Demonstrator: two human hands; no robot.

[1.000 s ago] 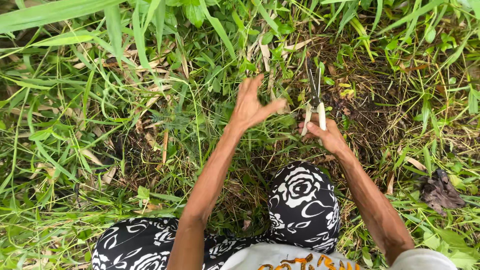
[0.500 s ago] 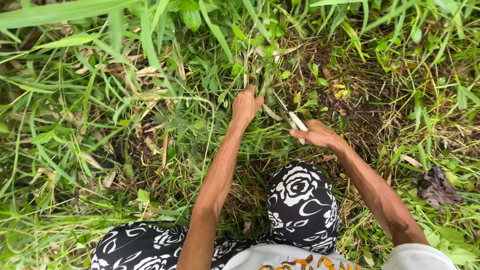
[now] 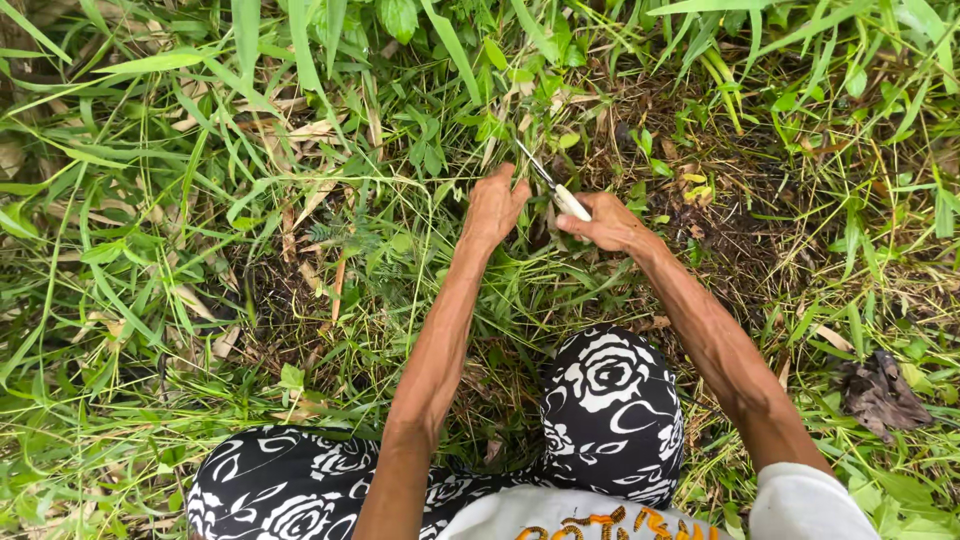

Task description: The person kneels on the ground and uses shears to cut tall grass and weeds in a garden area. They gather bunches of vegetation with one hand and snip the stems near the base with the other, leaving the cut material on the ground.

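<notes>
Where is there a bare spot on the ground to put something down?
Bare dark soil shows right of the right hand, beside the scissors. A smaller patch of dead leaves lies left of the left hand. Elsewhere grass crowds thick.

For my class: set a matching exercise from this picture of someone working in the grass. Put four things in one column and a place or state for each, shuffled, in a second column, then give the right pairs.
Things:
1. left hand
2. right hand
3. dark dead leaf
4. bent knee in black cloth with white flowers

Places or states:
A. lying on the ground at the far right
B. closed round the pale handle of a thin-bladed tool
C. low in the middle, between the two forearms
D. gripping grass stems beside the blade

Pairs: 1-D, 2-B, 3-A, 4-C
</notes>
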